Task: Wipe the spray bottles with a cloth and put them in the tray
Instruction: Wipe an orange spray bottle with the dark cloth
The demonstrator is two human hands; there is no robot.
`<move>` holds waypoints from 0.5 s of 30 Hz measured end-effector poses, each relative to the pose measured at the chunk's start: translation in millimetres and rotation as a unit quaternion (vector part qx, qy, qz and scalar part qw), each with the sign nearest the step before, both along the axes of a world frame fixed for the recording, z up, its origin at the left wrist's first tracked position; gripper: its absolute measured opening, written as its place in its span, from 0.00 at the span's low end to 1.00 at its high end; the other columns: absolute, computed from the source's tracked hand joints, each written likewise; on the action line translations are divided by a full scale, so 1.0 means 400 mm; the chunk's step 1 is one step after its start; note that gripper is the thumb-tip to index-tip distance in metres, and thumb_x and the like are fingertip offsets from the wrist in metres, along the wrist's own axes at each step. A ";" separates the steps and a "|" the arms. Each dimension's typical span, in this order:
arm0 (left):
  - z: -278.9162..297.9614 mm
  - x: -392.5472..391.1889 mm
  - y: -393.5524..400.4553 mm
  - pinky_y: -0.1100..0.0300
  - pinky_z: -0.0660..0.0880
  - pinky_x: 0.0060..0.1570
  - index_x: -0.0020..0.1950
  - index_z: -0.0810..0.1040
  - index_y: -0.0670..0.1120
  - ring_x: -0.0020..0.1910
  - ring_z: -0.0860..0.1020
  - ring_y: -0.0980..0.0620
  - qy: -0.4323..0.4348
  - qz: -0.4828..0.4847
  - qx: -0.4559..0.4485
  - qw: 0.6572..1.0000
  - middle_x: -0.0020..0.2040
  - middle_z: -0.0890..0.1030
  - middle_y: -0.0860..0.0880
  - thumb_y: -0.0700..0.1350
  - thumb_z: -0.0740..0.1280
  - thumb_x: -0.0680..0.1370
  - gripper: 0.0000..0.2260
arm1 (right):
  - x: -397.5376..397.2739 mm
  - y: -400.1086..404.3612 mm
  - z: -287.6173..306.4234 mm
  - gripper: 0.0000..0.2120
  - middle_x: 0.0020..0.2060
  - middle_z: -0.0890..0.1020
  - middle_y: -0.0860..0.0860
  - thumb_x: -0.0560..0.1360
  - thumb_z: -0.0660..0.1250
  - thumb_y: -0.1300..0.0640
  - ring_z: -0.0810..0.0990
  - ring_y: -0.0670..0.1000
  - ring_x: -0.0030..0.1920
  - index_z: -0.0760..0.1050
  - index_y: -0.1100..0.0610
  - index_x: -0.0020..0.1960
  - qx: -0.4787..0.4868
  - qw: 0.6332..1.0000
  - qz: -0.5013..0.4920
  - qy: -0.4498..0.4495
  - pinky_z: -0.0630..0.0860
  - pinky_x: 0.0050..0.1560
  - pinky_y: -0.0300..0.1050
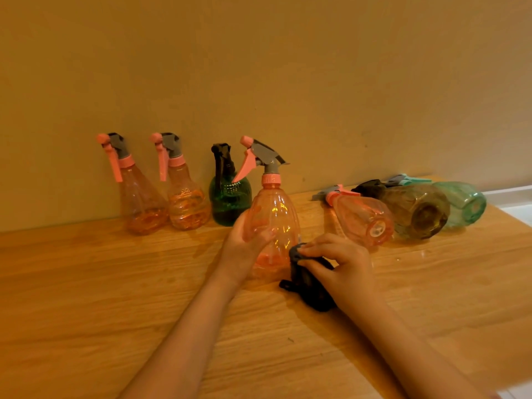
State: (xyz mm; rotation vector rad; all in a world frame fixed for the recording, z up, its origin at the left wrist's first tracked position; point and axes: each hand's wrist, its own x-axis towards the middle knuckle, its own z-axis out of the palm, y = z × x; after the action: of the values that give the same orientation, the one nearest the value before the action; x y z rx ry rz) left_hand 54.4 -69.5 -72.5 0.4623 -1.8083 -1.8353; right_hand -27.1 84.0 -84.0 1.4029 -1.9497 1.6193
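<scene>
An orange spray bottle [275, 217] with a pink and grey trigger head stands upright at the middle of the wooden table [115, 298]. My left hand [244, 249] grips its lower left side. My right hand [336, 260] pinches a dark cloth [309, 286] against the bottle's lower right side, and the cloth's tail trails onto the table. No tray is in view.
Two orange bottles [144, 203] [187, 203] and a dark green one [229, 201] stand along the wall at the left. To the right lie three bottles on their sides: orange [362, 218], brown [414, 210] and pale green [463, 203]. A white edge [509, 203] shows at far right.
</scene>
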 end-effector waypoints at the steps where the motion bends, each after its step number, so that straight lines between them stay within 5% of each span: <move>1: 0.000 -0.001 -0.001 0.69 0.76 0.41 0.60 0.73 0.56 0.49 0.81 0.62 0.001 0.002 -0.003 1.000 0.53 0.81 0.55 0.54 0.72 0.62 0.26 | 0.001 0.000 -0.001 0.12 0.40 0.79 0.41 0.62 0.75 0.68 0.80 0.41 0.43 0.82 0.56 0.43 0.003 1.000 -0.003 0.010 0.74 0.45 0.29; 10: 0.005 -0.003 0.004 0.61 0.76 0.48 0.56 0.73 0.58 0.55 0.79 0.54 -0.005 0.007 0.029 1.000 0.54 0.80 0.53 0.46 0.71 0.74 0.14 | 0.020 0.000 -0.006 0.08 0.46 0.77 0.44 0.69 0.70 0.58 0.78 0.44 0.47 0.82 0.60 0.45 0.003 0.994 0.014 0.106 0.76 0.48 0.35; 15: 0.014 0.005 0.015 0.65 0.75 0.46 0.61 0.70 0.54 0.53 0.78 0.60 -0.011 -0.005 0.006 1.000 0.54 0.78 0.55 0.51 0.75 0.63 0.28 | 0.019 -0.001 -0.008 0.07 0.45 0.78 0.43 0.68 0.71 0.59 0.78 0.44 0.46 0.83 0.60 0.43 0.002 0.995 0.004 0.104 0.76 0.47 0.34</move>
State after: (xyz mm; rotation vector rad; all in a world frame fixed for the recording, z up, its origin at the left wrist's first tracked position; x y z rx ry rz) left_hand 56.5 -63.6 -66.8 0.4813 -1.8172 -1.8561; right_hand -19.7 83.7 -87.2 1.5167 -1.8323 1.4102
